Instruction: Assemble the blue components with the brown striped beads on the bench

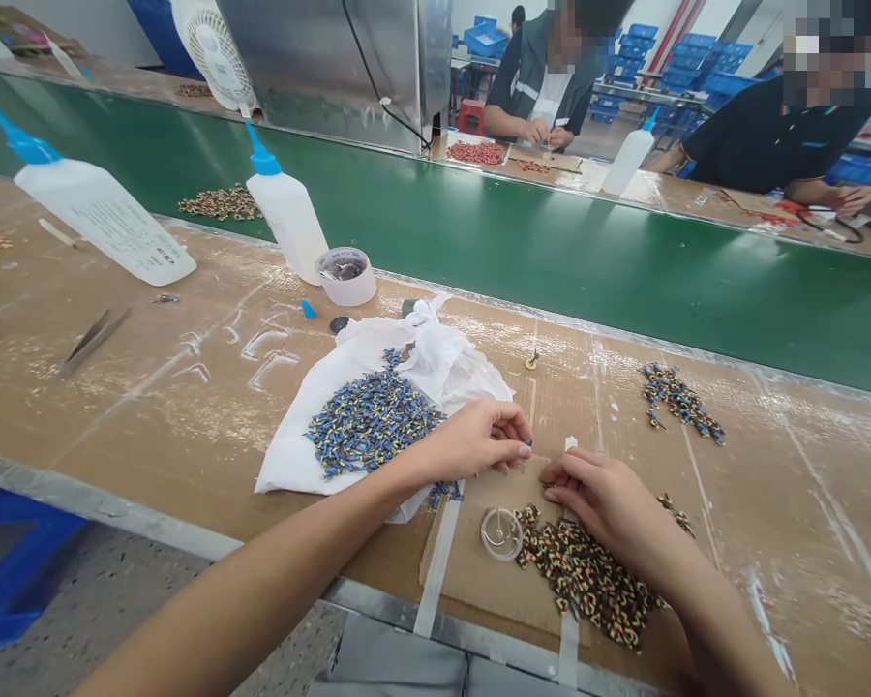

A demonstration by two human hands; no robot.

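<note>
My left hand (483,436) is closed in a pinch on a small blue piece (528,442), only its tip showing. It hovers at the right of a white cloth (283,455) that bears a pile of small blue-and-yellow pieces (377,416). Facing it, my right hand (599,489) pinches something tiny and dark at its fingertips, too small to make out. Under my right hand lies a heap of small dark-and-yellow pieces (587,581). A small clear round dish (501,534) with a thin stick in it sits between the hands, on cardboard (479,590).
Two white bottles (290,223) with blue nozzles, a tape roll (348,278) and tweezers (94,344) are at the left. A small group of finished-looking pieces (682,402) lies at the right. Beyond runs a green belt (479,232), with two people working across it.
</note>
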